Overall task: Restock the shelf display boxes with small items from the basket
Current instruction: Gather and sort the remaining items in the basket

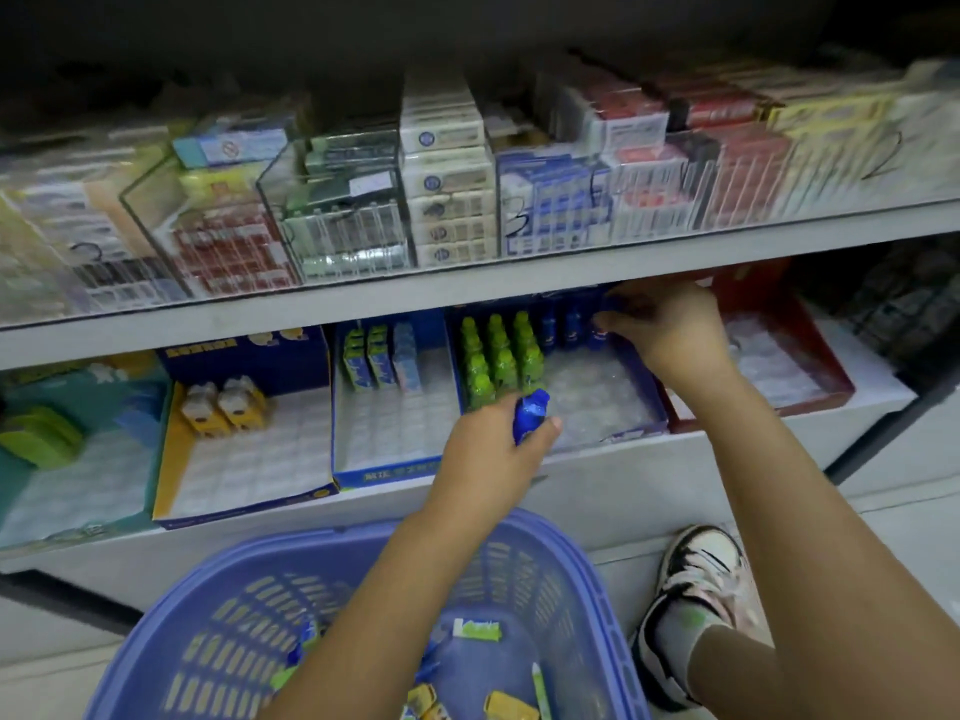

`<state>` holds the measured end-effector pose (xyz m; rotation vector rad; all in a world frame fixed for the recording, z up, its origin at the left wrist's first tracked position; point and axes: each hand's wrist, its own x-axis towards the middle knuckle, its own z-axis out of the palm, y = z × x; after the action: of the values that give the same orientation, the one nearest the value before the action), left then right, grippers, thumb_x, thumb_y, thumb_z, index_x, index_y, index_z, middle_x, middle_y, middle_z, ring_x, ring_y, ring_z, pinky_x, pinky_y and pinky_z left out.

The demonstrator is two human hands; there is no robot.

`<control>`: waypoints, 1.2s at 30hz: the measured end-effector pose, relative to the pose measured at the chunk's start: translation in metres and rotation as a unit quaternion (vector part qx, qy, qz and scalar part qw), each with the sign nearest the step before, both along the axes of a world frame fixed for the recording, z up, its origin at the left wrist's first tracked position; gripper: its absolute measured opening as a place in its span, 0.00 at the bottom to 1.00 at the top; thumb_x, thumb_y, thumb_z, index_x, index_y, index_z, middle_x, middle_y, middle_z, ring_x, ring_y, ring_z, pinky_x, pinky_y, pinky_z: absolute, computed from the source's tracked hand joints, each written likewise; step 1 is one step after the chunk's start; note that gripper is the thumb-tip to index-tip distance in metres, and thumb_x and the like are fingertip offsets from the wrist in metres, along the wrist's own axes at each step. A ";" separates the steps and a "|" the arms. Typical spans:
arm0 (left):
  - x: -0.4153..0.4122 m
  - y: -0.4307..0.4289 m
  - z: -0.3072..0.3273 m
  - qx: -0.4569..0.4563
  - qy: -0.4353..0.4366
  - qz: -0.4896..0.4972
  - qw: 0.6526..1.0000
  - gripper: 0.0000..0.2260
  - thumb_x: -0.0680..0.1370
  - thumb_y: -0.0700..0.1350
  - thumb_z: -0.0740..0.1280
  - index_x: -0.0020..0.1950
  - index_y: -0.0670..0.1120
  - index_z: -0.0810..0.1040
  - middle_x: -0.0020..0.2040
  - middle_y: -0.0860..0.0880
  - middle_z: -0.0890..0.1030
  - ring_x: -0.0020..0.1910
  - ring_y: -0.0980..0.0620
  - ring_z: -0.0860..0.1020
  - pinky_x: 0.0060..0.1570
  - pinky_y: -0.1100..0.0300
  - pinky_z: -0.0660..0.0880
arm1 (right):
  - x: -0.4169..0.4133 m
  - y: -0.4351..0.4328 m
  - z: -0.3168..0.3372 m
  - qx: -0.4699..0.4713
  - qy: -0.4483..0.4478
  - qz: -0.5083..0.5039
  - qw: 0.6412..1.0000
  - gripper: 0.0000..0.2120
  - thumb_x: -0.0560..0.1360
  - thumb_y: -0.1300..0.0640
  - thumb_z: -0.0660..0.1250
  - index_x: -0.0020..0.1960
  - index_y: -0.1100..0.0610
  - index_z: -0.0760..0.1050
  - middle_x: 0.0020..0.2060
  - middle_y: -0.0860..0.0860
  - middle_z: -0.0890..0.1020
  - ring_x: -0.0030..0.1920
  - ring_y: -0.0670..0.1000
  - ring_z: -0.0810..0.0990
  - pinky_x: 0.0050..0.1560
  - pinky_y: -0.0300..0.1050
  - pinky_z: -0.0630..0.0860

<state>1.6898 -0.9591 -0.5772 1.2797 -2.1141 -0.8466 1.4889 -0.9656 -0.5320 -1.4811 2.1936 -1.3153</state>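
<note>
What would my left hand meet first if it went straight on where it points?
Probably the green bottles in the display box, beyond the blue item the left hand grips; depth unclear.

The light is dim and soft: the space over the upper shelf (467, 283) sinks to near-black, the white tray inserts (249, 459) below are brightest, and the right hand (670, 330) sits in the shelf's shadow, its fingertips hard to read. Motion blur smears the stacked packs (447, 200), worst toward both side edges, and softens the blue packet (530, 413) gripped by the left hand (488, 459). The wide lens bows the shelf lines, and pale glare streaks the clear dividers (332, 200).
</note>
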 end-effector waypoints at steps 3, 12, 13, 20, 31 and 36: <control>-0.006 0.002 -0.008 0.008 -0.040 -0.023 0.999 0.14 0.76 0.58 0.64 0.50 0.47 0.77 0.39 0.49 0.79 0.41 0.48 0.76 0.41 0.56 0.71 | -0.015 -0.022 -0.011 0.048 0.059 -0.017 0.997 0.12 0.71 0.58 0.72 0.53 0.61 0.80 0.50 0.57 0.83 0.50 0.54 0.80 0.45 0.34 0.68; -0.005 0.001 -0.014 0.056 0.036 0.000 0.998 0.14 0.76 0.56 0.66 0.50 0.45 0.79 0.45 0.47 0.83 0.46 0.50 0.79 0.50 0.51 0.76 | -0.018 -0.048 -0.010 0.158 0.191 0.054 0.967 0.13 0.75 0.61 0.67 0.58 0.63 0.76 0.56 0.62 0.79 0.57 0.60 0.76 0.58 0.50 0.72; -0.005 0.000 -0.013 0.062 0.039 0.003 0.997 0.14 0.76 0.56 0.66 0.50 0.45 0.79 0.45 0.47 0.82 0.46 0.50 0.79 0.49 0.52 0.75 | -0.017 -0.050 -0.008 0.180 0.198 0.061 0.962 0.13 0.75 0.61 0.66 0.59 0.63 0.75 0.57 0.61 0.78 0.58 0.59 0.75 0.58 0.50 0.72; -0.003 -0.005 -0.013 0.099 0.049 0.002 0.994 0.11 0.75 0.57 0.66 0.50 0.51 0.79 0.43 0.53 0.82 0.45 0.56 0.78 0.45 0.63 0.73 | -0.013 -0.062 0.002 0.287 0.207 0.065 0.933 0.17 0.76 0.60 0.64 0.64 0.64 0.71 0.61 0.61 0.75 0.60 0.60 0.74 0.63 0.53 0.70; -0.001 -0.005 -0.001 0.080 0.097 0.010 0.992 0.10 0.75 0.55 0.67 0.50 0.50 0.79 0.40 0.54 0.81 0.40 0.57 0.79 0.40 0.66 0.73 | 0.013 -0.035 0.015 0.213 0.227 0.022 0.950 0.16 0.77 0.53 0.63 0.59 0.62 0.74 0.58 0.60 0.77 0.60 0.59 0.74 0.58 0.46 0.70; 0.002 -0.008 0.013 0.143 0.180 -0.009 0.973 0.09 0.76 0.50 0.68 0.43 0.45 0.75 0.30 0.52 0.72 0.27 0.56 0.70 0.28 0.68 0.68 | 0.037 0.000 0.047 0.236 -0.105 0.271 0.927 0.14 0.70 0.45 0.70 0.45 0.56 0.79 0.38 0.53 0.83 0.34 0.47 0.79 0.34 0.36 0.76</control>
<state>1.6913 -0.9669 -0.5637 1.1386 -1.7640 -1.3200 1.5263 -0.9657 -0.4853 -1.5041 1.6300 -0.6661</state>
